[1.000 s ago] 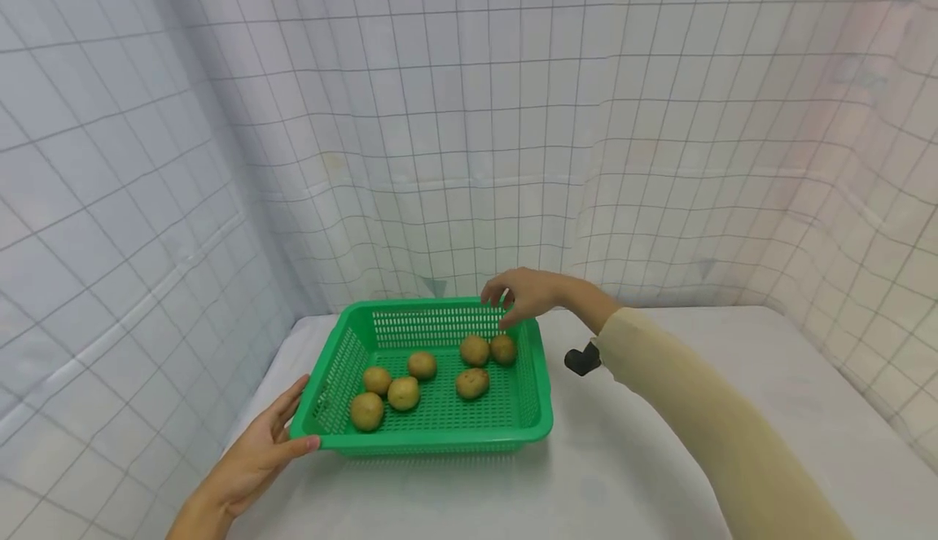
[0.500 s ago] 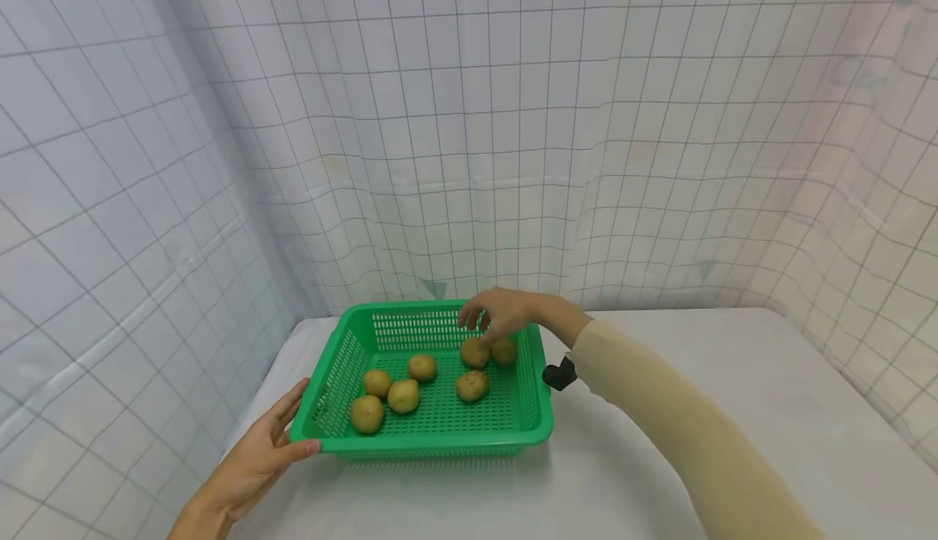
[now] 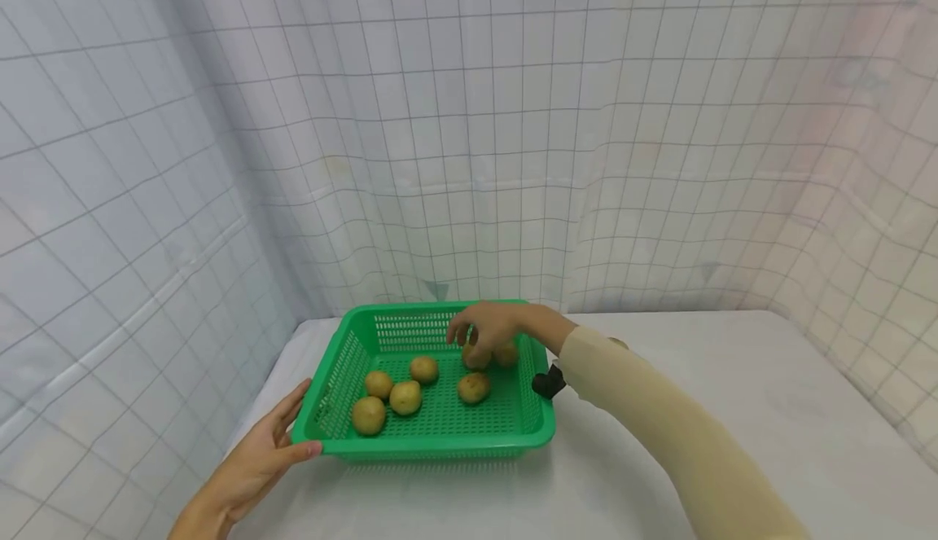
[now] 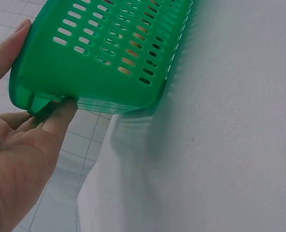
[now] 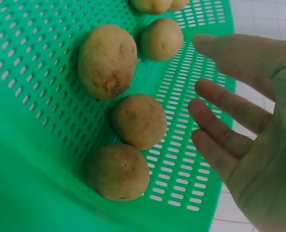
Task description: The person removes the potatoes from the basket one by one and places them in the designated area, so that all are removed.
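Note:
In the head view a green plastic basket (image 3: pixel 440 445) with slotted walls stands on the white-covered table, several potatoes lying apart and in small groups on its floor. My left hand (image 3: pixel 252 460) grips its near left corner, thumb on the rim; the left wrist view shows fingers (image 4: pixel 60 118) tucked under the rim. My right hand (image 3: pixel 489 328) hovers over the back right potatoes, fingers spread and loosely bent, holding nothing. The right wrist view has a gap between it and a round potato (image 5: pixel 139 122), a darker-spotted potato (image 5: pixel 108 62) and a third potato (image 5: pixel 118 171).
White cloth (image 3: pixel 469 133) with a grid pattern hangs behind and at both sides of the table (image 3: pixel 703 393). A black device (image 3: pixel 548 381) sits by the right wrist, near the basket's right rim. More pale potatoes (image 3: pixel 405 397) lie in the basket's left half.
My right hand has moved left and down, from over the basket's back right corner to just above the back right potatoes. The left hand, basket and potatoes stay put.

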A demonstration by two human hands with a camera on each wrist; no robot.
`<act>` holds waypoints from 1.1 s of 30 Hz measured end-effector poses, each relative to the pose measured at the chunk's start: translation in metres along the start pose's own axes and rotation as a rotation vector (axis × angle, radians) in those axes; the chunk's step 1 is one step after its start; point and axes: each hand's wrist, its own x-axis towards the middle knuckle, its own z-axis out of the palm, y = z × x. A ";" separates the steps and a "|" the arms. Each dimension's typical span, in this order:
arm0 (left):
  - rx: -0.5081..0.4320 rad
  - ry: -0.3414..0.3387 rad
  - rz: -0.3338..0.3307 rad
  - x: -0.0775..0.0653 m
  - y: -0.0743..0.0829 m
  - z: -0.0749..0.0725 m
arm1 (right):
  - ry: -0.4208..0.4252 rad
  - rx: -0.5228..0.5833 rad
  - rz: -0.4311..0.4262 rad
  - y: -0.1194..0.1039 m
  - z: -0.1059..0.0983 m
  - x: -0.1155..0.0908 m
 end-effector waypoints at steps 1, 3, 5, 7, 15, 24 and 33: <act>-0.003 0.004 -0.002 0.000 0.000 0.000 | -0.004 -0.003 0.003 -0.001 0.000 0.001; -0.005 0.009 -0.002 -0.001 -0.001 -0.001 | -0.020 -0.026 0.009 -0.004 0.001 0.005; -0.008 0.007 -0.003 -0.002 0.000 0.000 | -0.042 -0.053 0.014 -0.005 0.003 0.008; -0.009 0.007 -0.002 -0.002 0.000 0.001 | -0.066 -0.082 0.023 -0.006 0.005 0.011; 0.003 0.022 -0.003 -0.003 0.002 0.000 | -0.121 -0.135 0.026 -0.009 0.014 0.021; 0.035 0.029 -0.016 -0.003 0.002 0.001 | -0.222 -0.183 0.056 -0.006 0.024 0.027; 0.030 0.033 -0.022 -0.003 0.007 0.005 | -0.318 -0.144 0.137 -0.010 0.030 0.023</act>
